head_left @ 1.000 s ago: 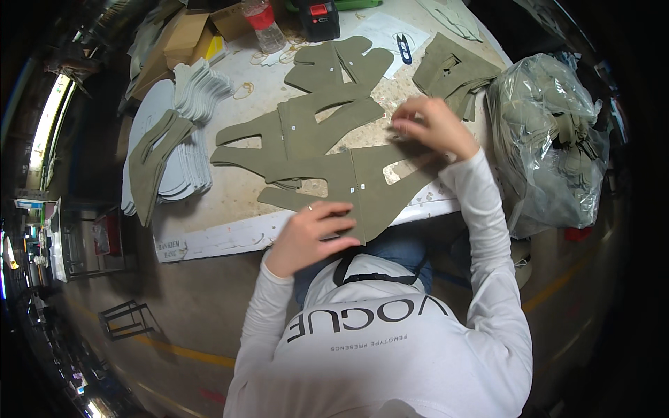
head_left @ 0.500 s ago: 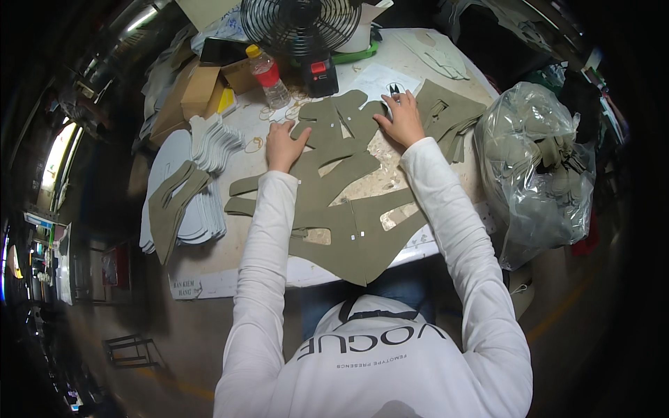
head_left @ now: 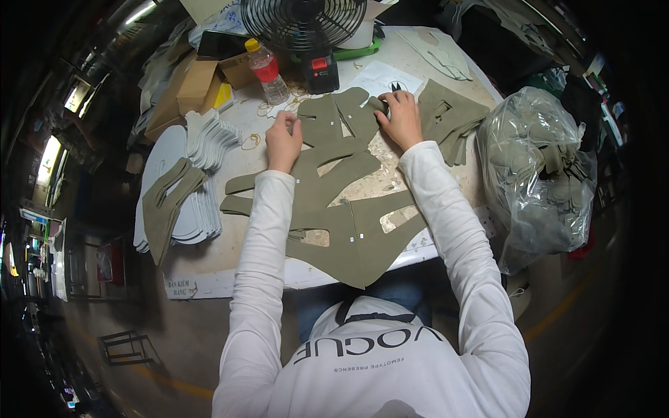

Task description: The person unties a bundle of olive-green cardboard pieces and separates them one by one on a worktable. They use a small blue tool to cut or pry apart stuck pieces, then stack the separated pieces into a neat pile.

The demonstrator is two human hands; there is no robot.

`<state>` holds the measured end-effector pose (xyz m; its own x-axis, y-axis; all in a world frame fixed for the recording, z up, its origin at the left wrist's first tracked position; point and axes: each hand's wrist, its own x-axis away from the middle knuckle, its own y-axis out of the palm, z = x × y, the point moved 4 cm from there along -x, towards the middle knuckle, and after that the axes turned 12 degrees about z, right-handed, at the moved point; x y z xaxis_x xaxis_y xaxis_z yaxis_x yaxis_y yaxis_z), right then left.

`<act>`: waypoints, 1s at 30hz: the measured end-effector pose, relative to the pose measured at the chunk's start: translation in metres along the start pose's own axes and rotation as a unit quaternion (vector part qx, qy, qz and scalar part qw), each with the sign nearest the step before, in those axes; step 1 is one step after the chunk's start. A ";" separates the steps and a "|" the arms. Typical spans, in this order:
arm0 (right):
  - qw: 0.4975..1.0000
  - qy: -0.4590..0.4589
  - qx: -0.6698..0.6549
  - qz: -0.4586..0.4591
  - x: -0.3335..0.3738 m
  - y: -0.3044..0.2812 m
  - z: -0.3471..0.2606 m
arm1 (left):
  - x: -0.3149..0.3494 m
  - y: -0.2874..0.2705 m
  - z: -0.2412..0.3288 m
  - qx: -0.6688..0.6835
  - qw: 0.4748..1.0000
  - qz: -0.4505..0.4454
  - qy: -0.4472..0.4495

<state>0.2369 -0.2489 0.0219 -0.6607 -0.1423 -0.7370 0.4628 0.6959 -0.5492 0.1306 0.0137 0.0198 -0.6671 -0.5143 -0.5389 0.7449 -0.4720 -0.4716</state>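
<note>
Flat olive-green cut pieces lie spread on the table in front of me. The far piece (head_left: 322, 125) has slits and two curved lobes at its top. At its right lobe, my right hand (head_left: 401, 124) has its fingers closed on the edge, which curls up off the table. Beside the left edge of that piece, my left hand (head_left: 283, 143) has its fingers bent together; anything between them is hidden. A middle olive piece (head_left: 317, 182) with long side arms and a near V-shaped olive piece (head_left: 341, 254) with cut-out windows lie closer to me.
Grey cut pieces (head_left: 198, 216) are stacked at left under olive strips (head_left: 167, 202). A bottle (head_left: 268, 73), a black fan (head_left: 303, 24) and cardboard boxes (head_left: 202, 87) stand behind. More olive pieces (head_left: 449, 111) and a clear plastic bag (head_left: 533, 174) are at right.
My left hand has drawn its spread fingers together, off the left edge of the far piece. My right hand stays at the right lobe, whose edge is turned up more.
</note>
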 end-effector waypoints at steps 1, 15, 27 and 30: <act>0.997 0.056 -0.033 -0.036 0.000 0.002 0.001 | -0.001 0.001 -0.002 0.060 0.998 0.008 -0.035; 0.809 0.213 -0.534 -0.119 -0.024 -0.074 -0.028 | -0.020 -0.090 0.021 0.413 0.887 0.015 -0.206; 0.791 0.355 -0.448 -0.219 0.107 -0.173 -0.082 | 0.129 -0.150 0.091 0.335 0.922 -0.053 -0.187; 0.761 0.442 -0.397 -0.259 0.158 -0.169 -0.090 | 0.184 -0.139 0.083 0.208 0.913 -0.169 -0.307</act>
<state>0.0015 -0.3253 0.0336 -0.9353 -0.2567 0.2437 -0.2660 0.9640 -0.0057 -0.0966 -0.0752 0.0440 -0.8333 -0.5342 0.1422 0.5123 -0.8430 -0.1642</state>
